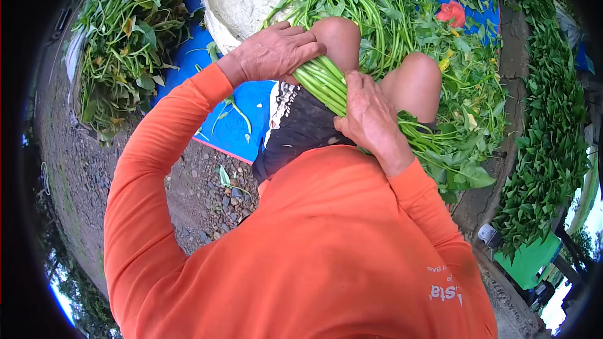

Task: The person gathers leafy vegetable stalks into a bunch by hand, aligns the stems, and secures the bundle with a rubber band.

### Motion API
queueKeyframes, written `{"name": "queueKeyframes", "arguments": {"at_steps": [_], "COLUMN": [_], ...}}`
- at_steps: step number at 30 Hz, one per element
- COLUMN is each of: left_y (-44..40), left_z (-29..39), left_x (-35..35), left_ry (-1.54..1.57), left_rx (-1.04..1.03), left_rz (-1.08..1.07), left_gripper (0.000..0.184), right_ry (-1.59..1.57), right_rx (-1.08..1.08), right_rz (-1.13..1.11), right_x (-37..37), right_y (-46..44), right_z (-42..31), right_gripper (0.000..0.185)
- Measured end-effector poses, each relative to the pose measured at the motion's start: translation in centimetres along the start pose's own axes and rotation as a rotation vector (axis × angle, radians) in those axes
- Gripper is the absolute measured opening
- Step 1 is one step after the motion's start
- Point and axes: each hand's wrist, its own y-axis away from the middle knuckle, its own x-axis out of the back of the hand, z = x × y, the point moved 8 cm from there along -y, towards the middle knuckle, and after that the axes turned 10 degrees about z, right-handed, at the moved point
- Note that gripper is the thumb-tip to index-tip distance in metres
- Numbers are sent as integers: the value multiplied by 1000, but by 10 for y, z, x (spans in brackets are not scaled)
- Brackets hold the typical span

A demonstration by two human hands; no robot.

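A bundle of green stems (321, 83) lies slantwise across my lap, over the dark shorts (304, 119). My left hand (276, 52) is wrapped over the bundle's upper left end, beside one knee. Around the stems further right, my right hand (369, 111) is closed, with the thumb along the near side. Leaves of the bundle (461, 174) spread out past my right wrist. Beyond my knees is a large heap of leafy stems (377, 9) on a blue sheet (248, 103).
A pile of leafy stems with some yellow leaves (129, 37) stands at the left. A whitish sack (235, 0) lies ahead. Red plastic (451, 14) rests on the greens. Along the right runs a long row of leafy bundles (546, 119). Gravel (217, 204) borders the sheet.
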Motion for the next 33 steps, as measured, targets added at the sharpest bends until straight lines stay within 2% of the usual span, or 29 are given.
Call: {"name": "queueKeyframes", "arguments": {"at_steps": [1, 2, 5, 6, 8, 10, 12, 14, 16, 17, 19, 20, 23, 24, 26, 28, 31, 33], "left_y": [6, 10, -2, -4, -4, 26, 44, 26, 17, 20, 22, 29, 17, -1, -23, -39, -57, -74], "left_z": [-5, -12, 0, 13, 48, 74, 88, 106, 105, 96, 98, 104, 110, 113, 94, 73, 59, 64], "left_x": [-2, -11, 18, 48, 115, 114, 67, 21, -38, -46, -40, -62, -106, -88, -81, -63, -25, -9], "left_ry": [-27, 0, -142, -293, -242, -39, 429, 956, 1446, 1463, 1603, 1789, 1910, 2032, 2045, 1918, 1325, 1541], "left_rx": [-40, -6, -46, 31, 118, 230, 604, 908, 907, 1063, 1230, 1392, 1417, 1333, 1051, 966, 877, 759], "left_rz": [69, 40, 122, 237, 366, 430, 141, -10, 290, 185, 26, 20, 398, 547, 699, 816, 978, 877], "left_gripper": [91, 98, 95, 95, 88, 76, 65, 64, 70, 86, 97, 109, 94, 71, 58, 47, 51, 64], "right_ry": [33, 30, -65, -117, -218, -313, -398, -500, -586, -560, -510, -481, -610, -832, -851, -914, -643, -453], "right_rx": [-12, -34, -140, -158, -195, -253, -297, -282, -261, -272, -285, -299, -354, -394, -364, -334, -272, -239], "right_rz": [9, -52, -160, -171, -198, -162, -142, -115, -81, -78, -74, -4, -37, -61, -80, -18, 84, 143], "right_x": [-4, -9, -8, -4, 6, 26, 42, 44, 45, 50, 60, 66, 56, 57, 73, 80, 81, 89], "right_y": [-2, -5, -17, -18, -19, -23, -26, -29, -28, -25, -23, -20, -24, -23, -24, -27, -31, -30], "right_z": [0, 1, 12, 16, 28, 35, 37, 43, 39, 39, 38, 40, 63, 55, 41, 48, 73, 66], "right_gripper": [54, 57, 63, 69, 79, 81, 87, 91, 96, 95, 92, 90, 92, 90, 86, 83, 87, 100]}}
